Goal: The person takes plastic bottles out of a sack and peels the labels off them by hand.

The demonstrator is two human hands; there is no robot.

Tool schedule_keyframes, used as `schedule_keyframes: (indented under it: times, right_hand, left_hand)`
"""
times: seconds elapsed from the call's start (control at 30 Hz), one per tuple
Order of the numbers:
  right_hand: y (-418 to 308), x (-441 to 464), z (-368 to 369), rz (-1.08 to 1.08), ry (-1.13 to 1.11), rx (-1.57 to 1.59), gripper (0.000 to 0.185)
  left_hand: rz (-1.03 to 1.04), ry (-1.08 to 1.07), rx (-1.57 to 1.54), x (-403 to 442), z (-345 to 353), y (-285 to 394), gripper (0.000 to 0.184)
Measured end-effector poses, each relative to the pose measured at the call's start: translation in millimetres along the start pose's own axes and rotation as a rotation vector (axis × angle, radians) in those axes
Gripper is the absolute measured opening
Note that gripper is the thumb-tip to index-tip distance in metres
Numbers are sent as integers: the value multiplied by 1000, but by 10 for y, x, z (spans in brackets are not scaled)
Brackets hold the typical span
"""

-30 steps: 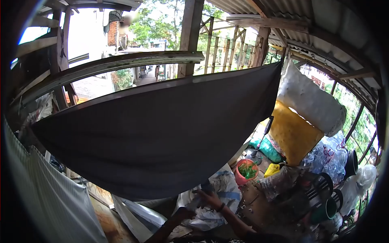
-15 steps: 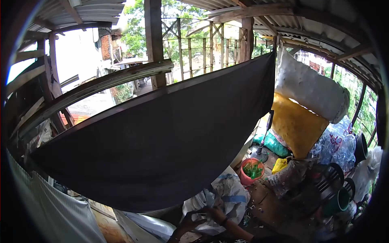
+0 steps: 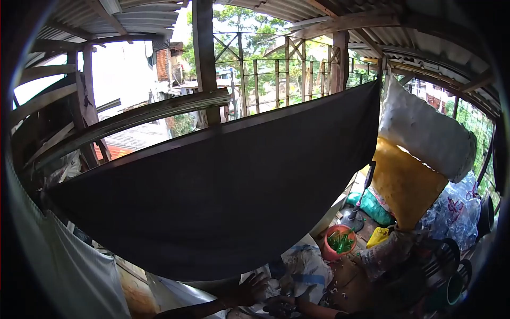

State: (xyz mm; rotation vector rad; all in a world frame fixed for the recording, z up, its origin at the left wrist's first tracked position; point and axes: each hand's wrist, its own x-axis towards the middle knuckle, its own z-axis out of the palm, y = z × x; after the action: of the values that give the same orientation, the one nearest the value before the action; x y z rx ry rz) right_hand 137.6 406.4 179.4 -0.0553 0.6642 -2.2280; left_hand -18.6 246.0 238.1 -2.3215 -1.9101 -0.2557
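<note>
My left hand (image 3: pixel 248 291) is at the bottom centre, its fingers spread and nothing visible in them. Just to its right, lower down, is my right hand (image 3: pixel 280 306), dark and partly in shadow; whether it grips anything cannot be made out. Both hands are over or beside a white plastic sack (image 3: pixel 305 266) with a blue band. Above them hangs a large dark cloth (image 3: pixel 223 186), stretched across the view. Its lower edge covers part of the area beyond my hands.
A red bucket (image 3: pixel 340 242) with green bottles stands to the right, near a yellow item (image 3: pixel 377 237). Full white (image 3: pixel 425 125) and yellow (image 3: pixel 406 186) sacks, a clear bag of bottles (image 3: pixel 451 210) and dark chairs (image 3: pixel 441 260) are farther right. Pale sheeting (image 3: pixel 79 266) hangs left.
My hands, close together before, now show the left one spread open and the right one lower. The view has shifted, so the surroundings sit differently in it.
</note>
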Motion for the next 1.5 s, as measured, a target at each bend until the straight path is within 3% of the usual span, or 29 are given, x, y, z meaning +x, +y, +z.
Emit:
schedule_keyframes:
  times: [0.1,0.2,0.27,0.4,0.47,0.5,0.53,0.6,0.83,0.93,1.0,1.07,1.2,1.27,1.4,1.5]
  right_hand:
    - [-153,-96,-45,58,-21,-50,37]
    - [-233,-166,-99,114,-45,-95,37]
    - [-276,-198,-154,146,-67,-127,36]
    - [-334,-235,-158,213,-123,-166,36]
    - [-358,-270,-156,240,-139,-180,36]
    - [-360,-293,-161,253,-148,-186,36]
    - [-358,-309,-164,266,-157,-188,36]
    - [-338,-338,-173,289,-177,-191,35]
    - [-159,-267,-342,398,-272,-206,35]
    - [-31,-126,-540,472,-320,-240,35]
    - [-98,-141,-243,462,-232,-322,35]
    - [-298,-198,450,399,9,-452,35]
    - [-367,26,566,324,-79,-700,37]
    - [-338,168,636,333,80,-1149,40]
    - [-175,466,610,384,173,-1338,40]
    - [5,774,349,442,18,-1379,34]
  left_hand:
    - [-64,38,-82,13,407,105,57]
    - [-176,-138,-34,41,500,197,54]
    - [-140,-35,-208,85,481,163,55]
    - [-51,173,-335,128,-278,261,46]
    - [37,121,-283,-20,-241,284,72]
    - [46,226,-252,-53,-178,293,77]
    - [45,226,-260,-96,-126,252,77]
    - [8,-68,-233,-18,-380,227,82]
    - [-41,-85,-291,-272,274,98,79]
    - [-152,-74,-461,-217,61,230,53]
    - [-219,-59,-566,-181,-56,239,36]
    - [-233,-44,-576,-219,-109,208,33]
    - [-293,41,-675,-383,-62,144,31]
    - [-333,-12,-651,-453,-213,163,30]
    - [-420,-36,-517,-725,-252,295,31]
    - [-486,-55,-391,-899,-381,412,33]
